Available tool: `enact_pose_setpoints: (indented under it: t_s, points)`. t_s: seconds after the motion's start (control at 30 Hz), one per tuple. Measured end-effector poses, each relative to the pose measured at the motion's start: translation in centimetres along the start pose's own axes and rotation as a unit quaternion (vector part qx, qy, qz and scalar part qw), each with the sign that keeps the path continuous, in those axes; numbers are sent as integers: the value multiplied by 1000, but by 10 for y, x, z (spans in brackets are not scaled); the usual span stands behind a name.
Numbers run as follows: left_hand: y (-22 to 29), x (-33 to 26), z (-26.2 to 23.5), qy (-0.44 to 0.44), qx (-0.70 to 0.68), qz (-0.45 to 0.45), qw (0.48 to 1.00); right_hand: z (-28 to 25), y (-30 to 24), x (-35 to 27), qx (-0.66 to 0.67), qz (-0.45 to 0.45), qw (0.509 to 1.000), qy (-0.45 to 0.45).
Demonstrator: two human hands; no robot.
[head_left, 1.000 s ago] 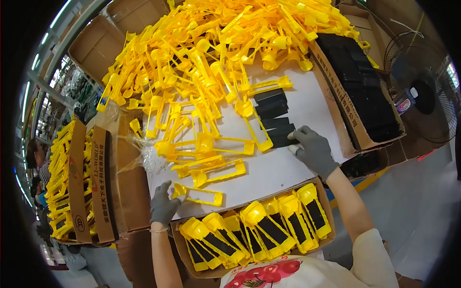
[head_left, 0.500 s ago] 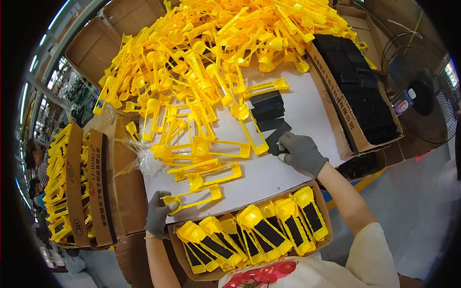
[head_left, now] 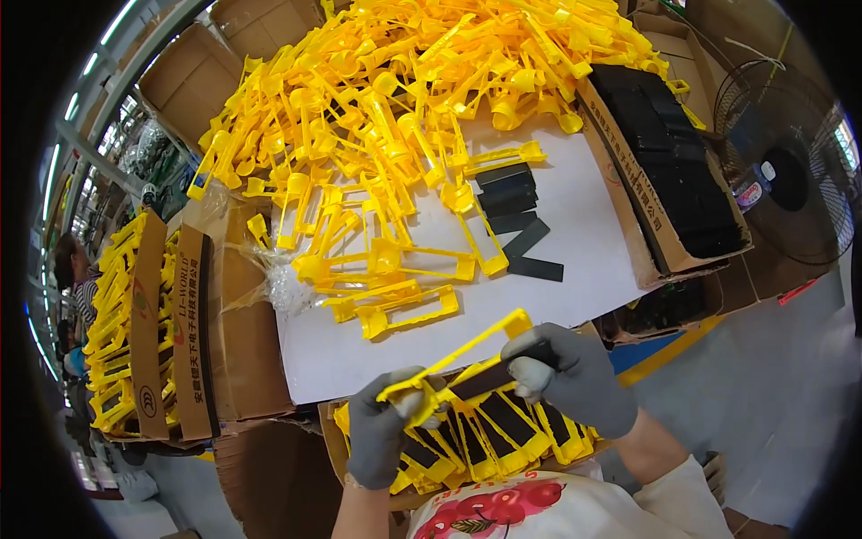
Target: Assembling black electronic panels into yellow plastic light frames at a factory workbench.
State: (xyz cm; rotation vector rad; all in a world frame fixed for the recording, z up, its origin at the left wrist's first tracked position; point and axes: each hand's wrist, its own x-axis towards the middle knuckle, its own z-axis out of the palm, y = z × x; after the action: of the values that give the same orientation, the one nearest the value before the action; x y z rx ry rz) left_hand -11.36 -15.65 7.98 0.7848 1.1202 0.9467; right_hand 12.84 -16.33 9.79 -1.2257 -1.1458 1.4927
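Gripped by its cupped end, a yellow plastic frame (head_left: 473,345) is in my gloved left hand (head_left: 377,433), raised over the near edge of the table. My gloved right hand (head_left: 585,382) pinches a flat black strip (head_left: 479,381), whose far end lies along the opening of that frame. Whether the strip is seated in the frame, I cannot tell. Under both hands, an open cardboard box (head_left: 334,442) holds several yellow frames with black strips in them (head_left: 503,437). More loose black strips (head_left: 510,202) lie fanned out on the white tabletop (head_left: 575,211).
A large heap of yellow frames (head_left: 359,117) covers the back of the table. At the right stands a carton (head_left: 620,171) of black strips (head_left: 660,153), beside a fan (head_left: 790,180). Another box (head_left: 193,332) of yellow frames is at the left. A person (head_left: 76,274) appears farther left.
My left hand has lifted the nearest yellow frame off the table and moved right. My right hand has come toward me with a black strip, and both hands now meet above the box.
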Motion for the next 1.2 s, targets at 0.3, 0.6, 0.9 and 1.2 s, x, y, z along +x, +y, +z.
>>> enact_pose_setpoints:
  t_s: [0.3,0.6,0.9,1.2]
  points:
    - [-7,-5,16,-7,-11,-17,1000,6,21,-6,-129,-38,990,53]
    - [-11,-1,17,16,-22,-33,999,3,26,-6,-131,-41,990,44]
    - [-10,0,21,-23,-33,-39,998,-2,16,-5,-154,-1,988,32]
    - [-13,2,39,-11,22,-96,995,1,40,0,-406,-103,905,69]
